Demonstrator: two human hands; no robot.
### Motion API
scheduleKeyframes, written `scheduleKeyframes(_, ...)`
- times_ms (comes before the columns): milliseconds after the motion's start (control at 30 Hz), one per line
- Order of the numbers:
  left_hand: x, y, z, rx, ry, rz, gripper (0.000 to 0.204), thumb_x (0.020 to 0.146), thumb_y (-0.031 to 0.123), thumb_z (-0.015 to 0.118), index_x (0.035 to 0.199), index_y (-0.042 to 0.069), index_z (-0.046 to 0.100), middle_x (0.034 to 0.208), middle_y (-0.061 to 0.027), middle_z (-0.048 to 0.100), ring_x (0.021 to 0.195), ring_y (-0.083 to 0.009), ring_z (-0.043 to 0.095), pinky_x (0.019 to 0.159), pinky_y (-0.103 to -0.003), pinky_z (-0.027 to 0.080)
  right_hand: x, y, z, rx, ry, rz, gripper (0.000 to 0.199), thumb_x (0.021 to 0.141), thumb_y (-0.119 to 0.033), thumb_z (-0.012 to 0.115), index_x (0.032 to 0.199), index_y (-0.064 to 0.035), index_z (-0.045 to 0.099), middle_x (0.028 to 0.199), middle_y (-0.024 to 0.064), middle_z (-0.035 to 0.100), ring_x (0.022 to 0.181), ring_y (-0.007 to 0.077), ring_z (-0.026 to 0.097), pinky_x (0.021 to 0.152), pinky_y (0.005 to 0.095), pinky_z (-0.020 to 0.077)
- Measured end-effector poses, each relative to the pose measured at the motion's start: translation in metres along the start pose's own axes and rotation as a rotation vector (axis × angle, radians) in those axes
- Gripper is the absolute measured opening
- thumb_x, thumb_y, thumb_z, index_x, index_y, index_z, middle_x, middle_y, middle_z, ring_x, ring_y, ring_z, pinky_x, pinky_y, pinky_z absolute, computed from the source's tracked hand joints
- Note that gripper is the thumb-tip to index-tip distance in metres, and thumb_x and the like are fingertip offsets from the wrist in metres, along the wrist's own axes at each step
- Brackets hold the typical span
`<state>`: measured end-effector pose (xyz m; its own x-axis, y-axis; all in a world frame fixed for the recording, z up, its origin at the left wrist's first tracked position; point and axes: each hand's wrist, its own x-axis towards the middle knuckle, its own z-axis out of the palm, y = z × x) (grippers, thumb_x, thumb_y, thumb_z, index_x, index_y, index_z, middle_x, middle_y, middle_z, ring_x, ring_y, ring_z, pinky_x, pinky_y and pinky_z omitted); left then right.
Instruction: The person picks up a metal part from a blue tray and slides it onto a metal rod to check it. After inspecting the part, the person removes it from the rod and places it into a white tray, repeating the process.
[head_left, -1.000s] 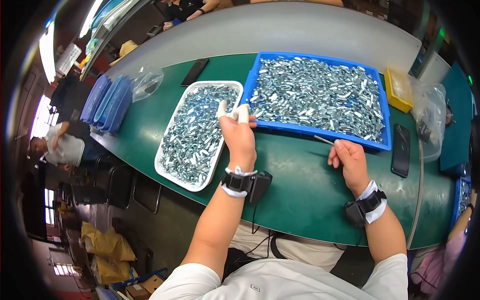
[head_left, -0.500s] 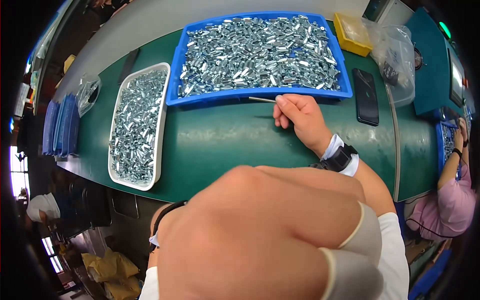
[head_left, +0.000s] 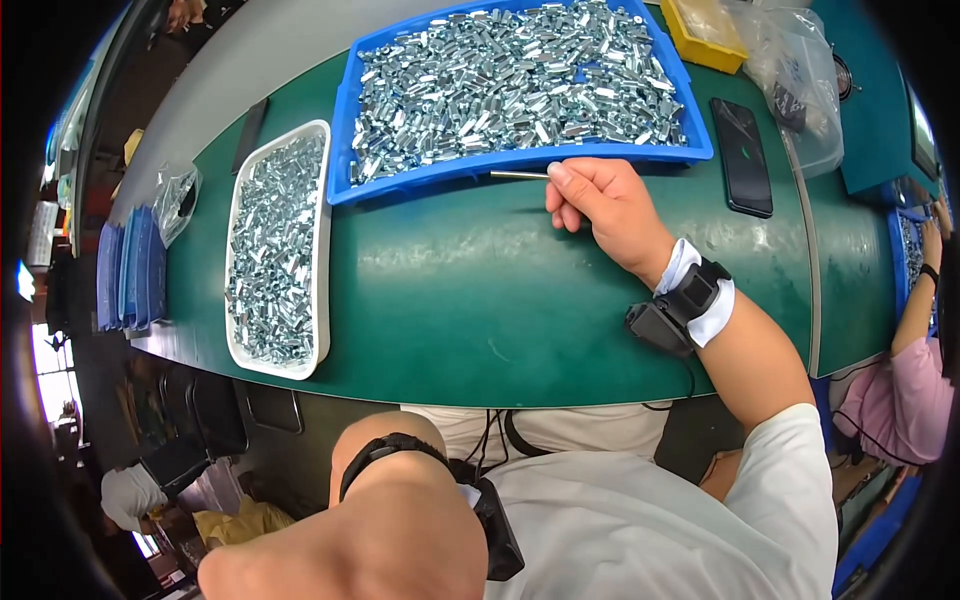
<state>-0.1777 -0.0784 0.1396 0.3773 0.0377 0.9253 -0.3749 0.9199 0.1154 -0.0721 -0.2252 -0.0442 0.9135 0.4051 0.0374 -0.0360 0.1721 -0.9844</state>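
My right hand (head_left: 600, 205) rests on the green table (head_left: 480, 300) just in front of the blue tray (head_left: 520, 160), pinching a thin metal rod (head_left: 518, 174) that points left along the tray's front wall. The blue tray is heaped with small shiny metal nuts (head_left: 510, 80). A white tray (head_left: 322, 250) to the left holds more of the same metal nuts (head_left: 270, 250). My left arm is raised close to the camera at the bottom; only the forearm and its black wristband (head_left: 390, 450) show, the hand itself is out of the picture.
A black phone (head_left: 742, 155) lies right of the blue tray, beside a clear plastic bag (head_left: 790, 70) and a yellow box (head_left: 705, 30). Another phone (head_left: 249, 134) and a stack of blue trays (head_left: 125, 275) lie at the left. Another person in pink (head_left: 905, 390) sits at the right.
My left hand left the white tray, rose toward the camera and has dropped out of sight. The right hand stays by the blue tray with the rod.
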Motion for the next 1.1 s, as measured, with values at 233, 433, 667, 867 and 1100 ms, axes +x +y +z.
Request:
scheduleKeyframes(233,-0.001,-0.009,-0.002,0.006,-0.013,0.018,0.028,0.069,-0.016,0.045,0.047,0.002,0.045,0.050,-0.0029,0.045,0.048,-0.0136,0.051,0.063,-0.024,0.057,0.000,0.002,0.001,-0.009,0.009,0.010,0.036,0.100,-0.026,0.049,0.077,-0.0021,0.061,0.061,-0.0006,0.054,0.061,0.0074,0.052,0.059,0.0218,0.0409)
scheduleKeyframes(433,0.000,-0.013,-0.006,0.027,-0.077,-0.028,0.027,0.071,-0.014,0.045,0.050,0.002,0.048,0.051,-0.0040,0.046,0.051,-0.0146,0.056,0.066,-0.024,0.058,-0.004,0.002,-0.003,-0.019,0.008,0.014,0.036,0.100,-0.026,0.050,0.077,-0.0014,0.061,0.063,-0.0006,0.054,0.060,0.0073,0.052,0.058,0.0223,0.0415)
scheduleKeyframes(667,-0.026,-0.007,-0.061,0.750,0.053,-0.348,0.014,0.086,0.005,0.050,0.078,0.001,0.061,0.074,-0.0074,0.060,0.068,-0.0126,0.060,0.070,-0.025,0.052,-0.006,0.003,-0.007,-0.025,0.033,0.032,0.036,0.100,-0.026,0.050,0.076,-0.0012,0.061,0.062,0.0001,0.054,0.059,0.0077,0.052,0.058,0.0221,0.0411)
scheduleKeyframes(867,-0.049,-0.033,-0.150,1.572,0.188,-0.893,0.017,0.084,0.005,0.064,0.100,0.001,0.067,0.086,-0.0090,0.066,0.071,-0.0210,0.061,0.070,-0.033,0.048,-0.003,0.002,-0.007,0.163,0.145,-0.039,0.037,0.100,-0.027,0.048,0.076,-0.0013,0.060,0.061,0.0012,0.053,0.059,0.0095,0.052,0.057,0.0227,0.0405)
scheduleKeyframes(1100,-0.069,-0.036,-0.191,1.755,-0.291,-1.043,0.016,0.084,0.007,0.064,0.099,0.001,0.067,0.085,-0.0152,0.066,0.074,-0.0293,0.061,0.071,-0.038,0.049,0.002,-0.001,-0.002,0.288,0.225,-0.031,0.038,0.100,-0.028,0.047,0.075,-0.0019,0.057,0.057,0.0010,0.049,0.056,0.0114,0.051,0.056,0.0239,0.0393)
